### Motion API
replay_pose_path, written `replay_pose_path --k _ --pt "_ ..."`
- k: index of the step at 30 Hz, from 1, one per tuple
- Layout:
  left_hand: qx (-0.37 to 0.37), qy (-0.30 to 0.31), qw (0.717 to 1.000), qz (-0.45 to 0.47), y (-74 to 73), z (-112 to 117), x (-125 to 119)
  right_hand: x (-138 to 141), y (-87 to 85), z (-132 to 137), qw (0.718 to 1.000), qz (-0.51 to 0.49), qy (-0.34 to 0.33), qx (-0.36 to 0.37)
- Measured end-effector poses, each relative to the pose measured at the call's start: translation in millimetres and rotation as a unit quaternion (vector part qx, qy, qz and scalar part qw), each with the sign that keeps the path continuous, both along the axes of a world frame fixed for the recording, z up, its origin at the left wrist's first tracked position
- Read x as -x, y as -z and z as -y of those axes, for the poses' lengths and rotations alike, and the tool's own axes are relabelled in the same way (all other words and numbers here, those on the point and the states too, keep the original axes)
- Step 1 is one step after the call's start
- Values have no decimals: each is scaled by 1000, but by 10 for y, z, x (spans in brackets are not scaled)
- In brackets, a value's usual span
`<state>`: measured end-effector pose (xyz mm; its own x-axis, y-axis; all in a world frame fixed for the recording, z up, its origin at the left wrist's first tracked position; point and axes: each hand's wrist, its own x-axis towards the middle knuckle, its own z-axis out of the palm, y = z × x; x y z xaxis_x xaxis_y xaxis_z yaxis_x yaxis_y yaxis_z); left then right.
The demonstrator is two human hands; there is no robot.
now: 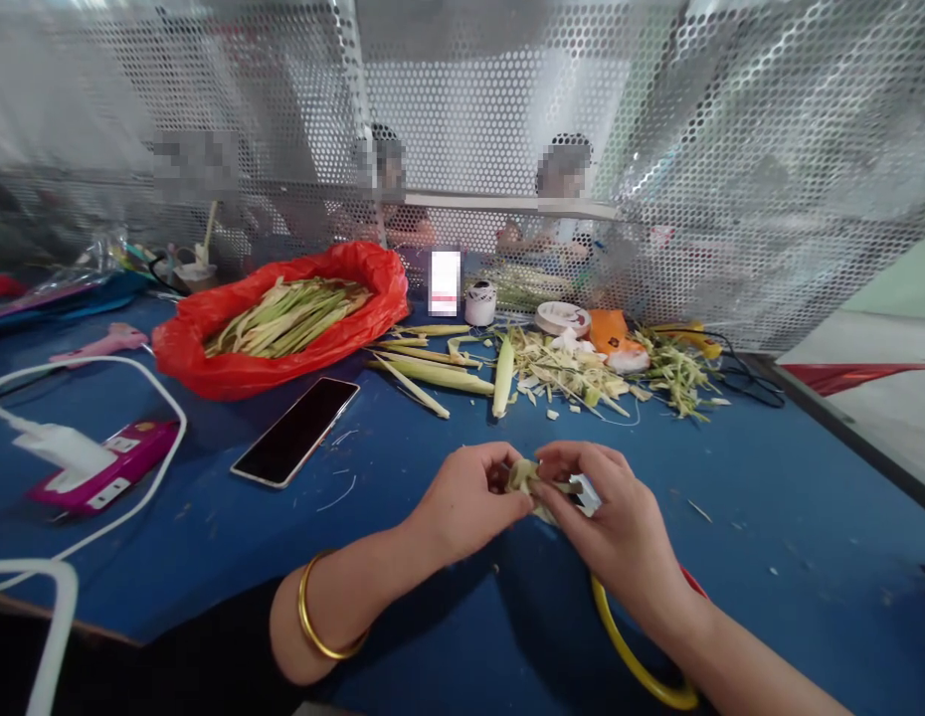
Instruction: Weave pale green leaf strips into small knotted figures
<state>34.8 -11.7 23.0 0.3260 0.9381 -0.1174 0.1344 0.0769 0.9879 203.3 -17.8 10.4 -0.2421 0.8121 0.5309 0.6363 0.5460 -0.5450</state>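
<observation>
A: What does your left hand [462,502] have?
B: You pinch a curled husk [520,477] between its thumb and fingers.
A: And your right hand [619,512]?
B: It grips the same piece from the other side, so the husk sits between your two hands, over the table [813,467]. A pale bit [589,494] shows past your right fingers, too small to name.
A: What is under your right forearm?
B: A yellow loop [622,651], partly hidden by it. A red edge [693,580] shows on the arm's other side; you cannot tell whether the two join.
A: Beyond your hands?
B: Straight ahead, a pale leaf [503,378] points toward you, with longer leaves [448,376] on its left and scraps [574,376] on its right. Past the scraps you have a tape roll [563,317] and an orange packet [608,328]. A white jar [479,305] stands left of the roll. Farthest off, people [563,184] show through a mesh [462,89].
A: And left of your left hand?
B: A dark phone [294,435] is nearest. Beyond it a red bag [186,376] holds strips [290,316]. Farther out, a purple power strip [138,455] carries a white plug [75,447]. Your left forearm wears a gold bangle [304,612].
</observation>
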Motion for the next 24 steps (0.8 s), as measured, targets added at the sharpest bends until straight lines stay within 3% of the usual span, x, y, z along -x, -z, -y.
replay_pose_path --k 6,13,18,24 --pt "-109 5 983 -150 47 3 23 5 15 -11 998 13 -23 53" --pt "-41 -1 991 -125 1 25 -10 37 66 -20 998 46 21 28" --pt "-61 -22 988 -143 8 57 -31 49 99 -3 998 52 31 33" --pt "-60 -34 987 -143 35 51 -26 28 7 -10 996 56 -67 21"
